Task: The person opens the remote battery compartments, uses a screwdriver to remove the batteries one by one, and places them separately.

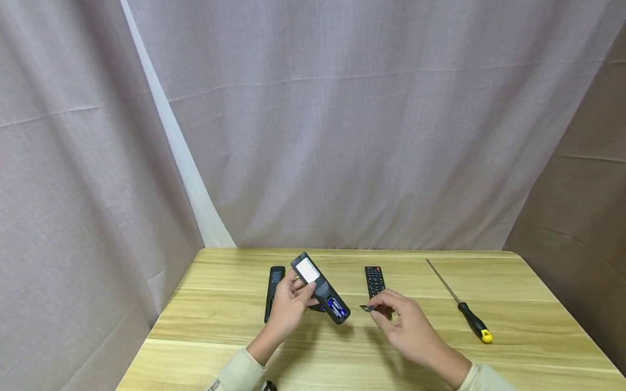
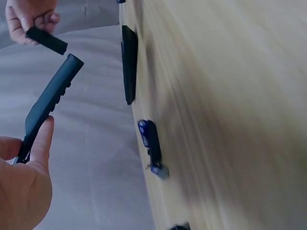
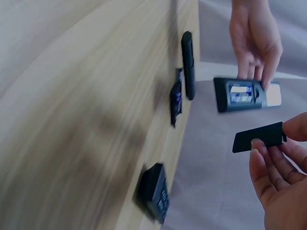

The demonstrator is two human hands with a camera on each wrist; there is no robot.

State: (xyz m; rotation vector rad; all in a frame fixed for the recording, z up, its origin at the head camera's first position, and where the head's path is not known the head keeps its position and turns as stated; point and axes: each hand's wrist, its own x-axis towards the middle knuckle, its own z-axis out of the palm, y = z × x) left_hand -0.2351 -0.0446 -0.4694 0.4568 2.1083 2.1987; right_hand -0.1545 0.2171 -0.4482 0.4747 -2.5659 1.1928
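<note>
Remote control is slanting above the tabletop at twelve o'clock, left grip clamping it rear-side up, seemingly so its batteries are showing, while right grip is pinching a cover at its four o'clock.

Wooden table, black remote at left, blue and black item, keypad remote, screwdriver

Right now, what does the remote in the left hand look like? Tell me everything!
The remote is long, slim and black, and looks like plastic. Its back faces the head camera, showing a white label and uncovered blue batteries. The left hand grips it near the label, tilted above the table; nothing else touches it.
</note>
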